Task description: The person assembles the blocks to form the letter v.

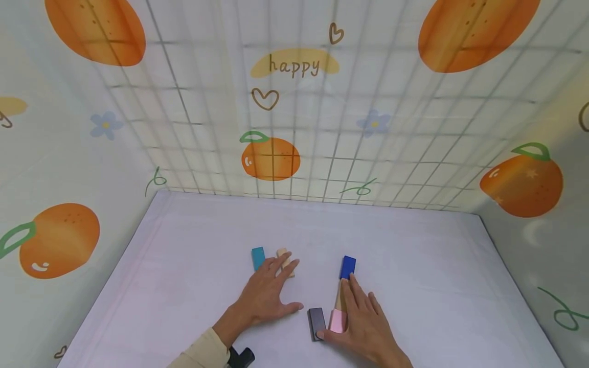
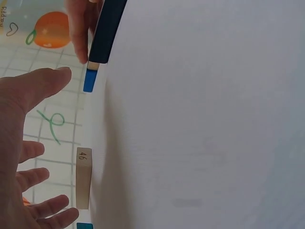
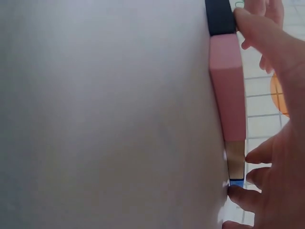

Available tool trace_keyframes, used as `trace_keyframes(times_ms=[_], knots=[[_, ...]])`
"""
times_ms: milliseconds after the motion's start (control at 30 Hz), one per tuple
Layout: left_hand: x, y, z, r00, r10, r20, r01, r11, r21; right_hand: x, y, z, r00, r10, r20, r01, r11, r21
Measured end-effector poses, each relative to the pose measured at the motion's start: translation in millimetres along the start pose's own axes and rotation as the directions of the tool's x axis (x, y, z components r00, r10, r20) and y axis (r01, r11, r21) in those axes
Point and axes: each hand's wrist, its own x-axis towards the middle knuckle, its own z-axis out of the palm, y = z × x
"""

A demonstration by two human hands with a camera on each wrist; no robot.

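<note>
A: Quick one: your left hand [image 1: 263, 294] is spread, fingers apart, reaching over the pale wooden block [image 2: 83, 179] marked 46. Touching? Can't tell. The teal block [image 1: 257, 257] lies just left of it, partly behind your fingers.

B: Your right hand [image 1: 365, 322] has its fingers stretched out, fingertips along the tan block [image 1: 340, 299] and by the blue block [image 1: 347, 267]. Your thumb touches the near end of the dark grey block [image 1: 316, 322].

A: Row order?

B: Away from you: pink block [image 1: 338, 321], tan, blue, end to end. Dark grey sits just left of pink. Your two hands are apart, all blocks on the white table [image 1: 184, 255].
</note>
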Motion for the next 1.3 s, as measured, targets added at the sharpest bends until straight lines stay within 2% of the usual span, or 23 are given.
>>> trace_keyframes(times_ms=[167, 367, 633, 1133, 1300], knots=[[2.0, -2.8, 1.3, 1.000, -0.009, -0.020, 0.009, 1.000, -0.015, -0.5, -1, -1, 1.000, 0.007, 0.013, -0.007, 1.000, -0.002], [4.9, -6.8, 3.9, 0.999, -0.038, 0.000, 0.038, 0.999, -0.033, -0.7, -1, -1, 1.000, 0.001, 0.013, -0.001, 1.000, -0.015], [10.4, -13.4, 4.3, 0.998, -0.068, -0.014, 0.068, 0.997, -0.031, -0.6, 0, 0, 1.000, -0.011, -0.002, 0.011, 1.000, -0.021], [19.1, -15.2, 8.0, 0.985, -0.163, 0.060, 0.167, 0.983, -0.074, -0.5, 1, 1, 1.000, 0.001, 0.021, -0.001, 1.000, -0.023], [22.7, -15.3, 8.0, 0.986, -0.160, 0.055, 0.162, 0.986, -0.044, -0.8, 1, 0, 1.000, -0.005, 0.013, 0.005, 1.000, -0.026]])
